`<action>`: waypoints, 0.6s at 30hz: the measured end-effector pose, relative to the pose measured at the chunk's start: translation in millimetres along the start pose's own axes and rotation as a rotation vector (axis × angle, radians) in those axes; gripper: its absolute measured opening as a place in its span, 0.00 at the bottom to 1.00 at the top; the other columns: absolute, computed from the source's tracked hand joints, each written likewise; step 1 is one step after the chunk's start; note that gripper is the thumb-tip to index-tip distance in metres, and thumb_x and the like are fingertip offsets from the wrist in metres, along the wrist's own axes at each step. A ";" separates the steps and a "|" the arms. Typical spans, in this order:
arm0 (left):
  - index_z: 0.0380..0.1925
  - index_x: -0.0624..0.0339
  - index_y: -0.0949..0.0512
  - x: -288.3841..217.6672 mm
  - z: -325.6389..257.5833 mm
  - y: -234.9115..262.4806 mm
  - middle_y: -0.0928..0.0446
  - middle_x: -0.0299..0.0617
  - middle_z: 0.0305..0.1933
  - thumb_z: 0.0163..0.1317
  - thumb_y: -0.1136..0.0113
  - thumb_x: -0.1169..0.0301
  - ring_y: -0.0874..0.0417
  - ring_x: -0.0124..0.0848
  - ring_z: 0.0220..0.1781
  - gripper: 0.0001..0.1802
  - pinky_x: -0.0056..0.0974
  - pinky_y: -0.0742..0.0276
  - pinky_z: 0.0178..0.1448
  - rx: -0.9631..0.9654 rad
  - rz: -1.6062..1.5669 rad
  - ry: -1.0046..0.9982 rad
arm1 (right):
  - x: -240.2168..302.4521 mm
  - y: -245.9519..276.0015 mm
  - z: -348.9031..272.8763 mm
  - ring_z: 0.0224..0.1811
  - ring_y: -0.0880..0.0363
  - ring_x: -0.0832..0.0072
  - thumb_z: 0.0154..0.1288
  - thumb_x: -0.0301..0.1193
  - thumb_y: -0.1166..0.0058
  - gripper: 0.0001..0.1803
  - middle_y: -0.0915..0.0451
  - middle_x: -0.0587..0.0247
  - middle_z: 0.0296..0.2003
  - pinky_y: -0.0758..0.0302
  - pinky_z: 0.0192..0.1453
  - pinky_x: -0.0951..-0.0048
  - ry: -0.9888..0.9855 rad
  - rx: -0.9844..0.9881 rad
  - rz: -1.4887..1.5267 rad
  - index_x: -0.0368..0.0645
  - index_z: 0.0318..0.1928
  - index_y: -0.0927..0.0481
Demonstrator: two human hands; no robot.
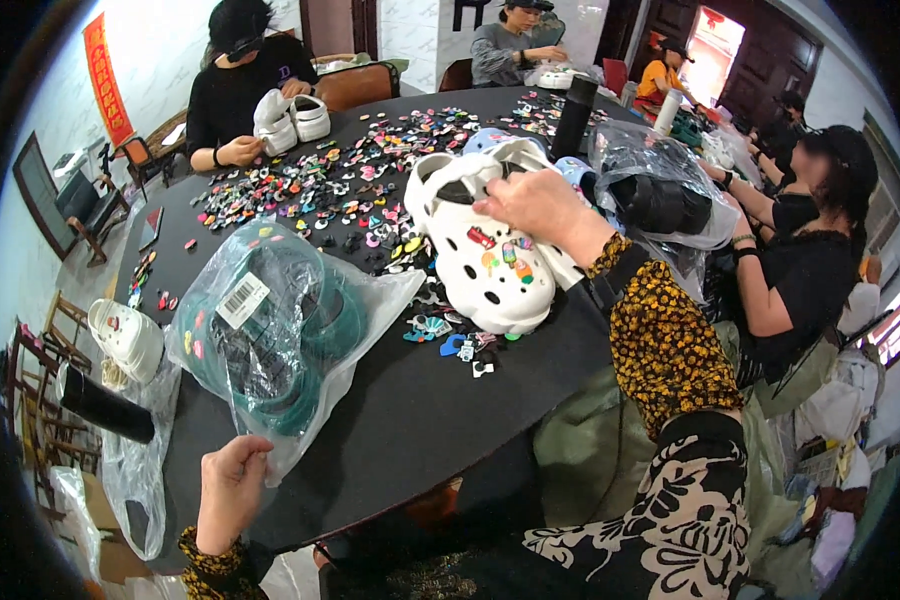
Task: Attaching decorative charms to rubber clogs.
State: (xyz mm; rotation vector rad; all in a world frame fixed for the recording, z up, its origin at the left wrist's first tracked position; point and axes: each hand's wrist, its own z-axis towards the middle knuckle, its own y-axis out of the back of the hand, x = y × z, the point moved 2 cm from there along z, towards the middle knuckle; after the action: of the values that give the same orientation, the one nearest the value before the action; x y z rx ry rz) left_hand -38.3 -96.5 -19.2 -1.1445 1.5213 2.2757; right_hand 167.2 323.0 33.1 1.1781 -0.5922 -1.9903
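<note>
My right hand [542, 208] grips a white clog [470, 265] by its heel end, with the toe pointing toward me. Small colourful charms [510, 258] sit in some of its holes; other holes look bare. A second white clog seems to lie partly behind it. To the left, a clear plastic bag [370, 300] with a white label holds dark green clogs [332, 315]. At that bag's near corner, my left hand [228, 492] is closed, its thumb and fingers pinching the plastic edge.
Loose shoe charms [300, 190] cover much of the dark table [400, 420]. A black bottle [574, 115] and bagged black clogs [660, 205] stand to the right. Another white clog [126, 338] and a black cylinder [105, 403] are at the left edge. Several people work around the table.
</note>
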 end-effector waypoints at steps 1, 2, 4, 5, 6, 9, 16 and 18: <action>0.32 0.68 0.21 0.2 -0.2 0.6 0.24 0.45 0.18 0.57 0.48 0.81 0.19 0.31 0.22 0.06 0.32 0.27 0.29 -0.001 0.021 -0.015 | -2.6 -0.3 5.8 0.23 0.18 0.71 0.69 0.46 0.54 0.21 0.24 0.66 0.18 0.23 0.23 0.69 -0.003 -0.006 -0.016 0.48 0.22 0.23; 0.33 0.68 0.22 0.7 -1.1 0.4 0.23 0.45 0.19 0.58 0.48 0.81 0.19 0.31 0.22 0.06 0.32 0.27 0.29 -0.002 -0.001 0.012 | -5.2 0.8 11.0 0.21 0.19 0.70 0.69 0.46 0.55 0.22 0.23 0.66 0.19 0.22 0.23 0.69 0.045 -0.034 -0.041 0.48 0.22 0.23; 0.33 0.69 0.22 -1.4 -0.5 2.3 0.23 0.45 0.19 0.58 0.48 0.81 0.19 0.31 0.22 0.06 0.33 0.27 0.30 -0.011 -0.013 0.014 | -14.6 -8.9 21.5 0.24 0.17 0.71 0.69 0.44 0.55 0.21 0.22 0.66 0.20 0.22 0.23 0.69 0.045 0.005 -0.093 0.49 0.23 0.21; 0.33 0.69 0.22 -2.8 -0.9 3.2 0.23 0.46 0.20 0.58 0.48 0.81 0.19 0.31 0.23 0.06 0.33 0.26 0.30 -0.014 -0.023 0.005 | -19.1 -17.2 25.8 0.25 0.17 0.72 0.69 0.44 0.55 0.20 0.22 0.66 0.20 0.22 0.24 0.69 0.034 0.049 -0.122 0.50 0.24 0.20; 0.34 0.69 0.22 -1.8 -2.9 4.6 0.23 0.47 0.21 0.59 0.48 0.81 0.18 0.32 0.24 0.06 0.33 0.26 0.31 -0.016 -0.026 0.020 | -19.4 -20.3 34.4 0.27 0.16 0.72 0.68 0.42 0.54 0.17 0.21 0.67 0.21 0.21 0.25 0.68 -0.025 0.096 -0.115 0.51 0.25 0.19; 0.35 0.69 0.22 0.5 -5.5 8.2 0.23 0.48 0.21 0.59 0.48 0.81 0.17 0.32 0.25 0.06 0.33 0.25 0.32 -0.006 -0.044 0.009 | -50.6 -56.8 32.2 0.28 0.16 0.71 0.66 0.39 0.52 0.13 0.18 0.69 0.25 0.22 0.25 0.68 0.016 -0.006 -0.163 0.54 0.27 0.18; 0.39 0.69 0.23 3.9 -41.3 36.3 0.20 0.47 0.26 0.61 0.46 0.79 0.16 0.29 0.30 0.07 0.32 0.23 0.35 -0.077 -0.141 0.029 | -41.2 -63.4 52.2 0.31 0.18 0.68 0.60 0.35 0.51 0.08 0.20 0.67 0.25 0.24 0.30 0.64 -0.053 0.057 -0.223 0.55 0.30 0.18; 0.42 0.68 0.24 14.8 -32.5 47.0 0.20 0.39 0.29 0.65 0.47 0.76 0.19 0.23 0.32 0.09 0.29 0.23 0.38 -0.042 -0.427 0.180 | -27.5 -100.3 60.7 0.28 0.20 0.65 0.54 0.33 0.50 0.06 0.22 0.65 0.25 0.27 0.30 0.61 0.093 -0.031 -0.127 0.53 0.28 0.19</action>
State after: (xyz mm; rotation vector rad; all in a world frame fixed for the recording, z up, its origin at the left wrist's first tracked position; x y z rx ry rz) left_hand -57.0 -149.6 -1.6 -1.5488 1.1446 1.9680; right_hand 86.2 408.2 6.9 1.3097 -0.4474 -2.0303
